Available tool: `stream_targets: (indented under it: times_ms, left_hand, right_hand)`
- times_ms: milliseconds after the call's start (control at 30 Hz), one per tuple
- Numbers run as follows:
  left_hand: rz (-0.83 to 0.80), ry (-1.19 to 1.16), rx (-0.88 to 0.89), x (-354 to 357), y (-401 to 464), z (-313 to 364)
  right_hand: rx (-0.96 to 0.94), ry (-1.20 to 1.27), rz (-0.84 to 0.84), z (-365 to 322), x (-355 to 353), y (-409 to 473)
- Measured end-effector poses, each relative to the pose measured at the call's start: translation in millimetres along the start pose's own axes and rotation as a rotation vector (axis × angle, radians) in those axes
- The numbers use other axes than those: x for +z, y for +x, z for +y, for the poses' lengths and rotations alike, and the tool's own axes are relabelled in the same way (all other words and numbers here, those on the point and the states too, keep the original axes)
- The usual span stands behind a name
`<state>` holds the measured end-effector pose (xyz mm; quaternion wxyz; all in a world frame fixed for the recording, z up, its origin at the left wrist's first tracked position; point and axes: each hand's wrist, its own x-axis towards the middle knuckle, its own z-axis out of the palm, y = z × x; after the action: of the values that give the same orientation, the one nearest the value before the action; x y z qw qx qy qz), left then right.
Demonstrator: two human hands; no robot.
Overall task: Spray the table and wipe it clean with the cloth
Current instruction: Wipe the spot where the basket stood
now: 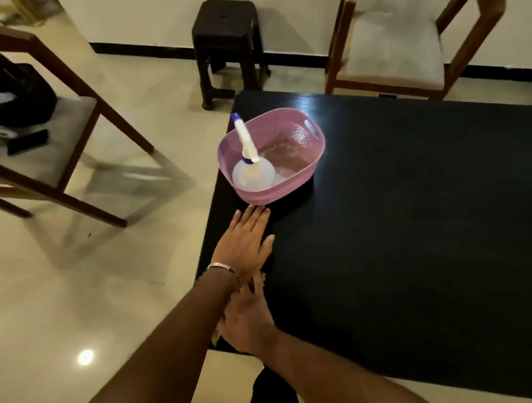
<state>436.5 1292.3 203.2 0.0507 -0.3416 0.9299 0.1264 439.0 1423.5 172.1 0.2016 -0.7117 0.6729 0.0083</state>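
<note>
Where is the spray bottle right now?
In the head view, the spray bottle stands inside the pink basket near the black table's left edge, just beyond the left hand's fingertips.

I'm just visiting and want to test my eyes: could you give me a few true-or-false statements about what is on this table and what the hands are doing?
1. The white plastic spray bottle with a blue nozzle stands inside the pink perforated plastic basket. True.
2. The basket sits on the floor. False: it sits on the black table, near its corner.
3. The left hand grips the bottle. False: it lies flat and open on the table, short of the basket.
4. The right hand lies behind the left wrist, holding nothing visible. True.
</note>
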Motion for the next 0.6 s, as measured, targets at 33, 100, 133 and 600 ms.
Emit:
stream_targets:
  times_ms: [33,100,133,600]
  left_hand:
    - [-0.012,0.004,0.022,0,-3,-4]
    - [-0.04,-0.01,0.02,4,-8,-8]
    - [-0.053,-0.021,0.007,7,-9,-8]
    - [-0.065,-0.177,-0.023,21,-5,42]
  right_hand:
    - [-0.048,-0.036,0.014,-9,6,0]
    - [-0.146,-0.04,0.051,-3,12,-4]
    - [-0.2,-0.028,0.048,7,13,-8]
    - [0.998,0.182,0.037,227,-35,-142]
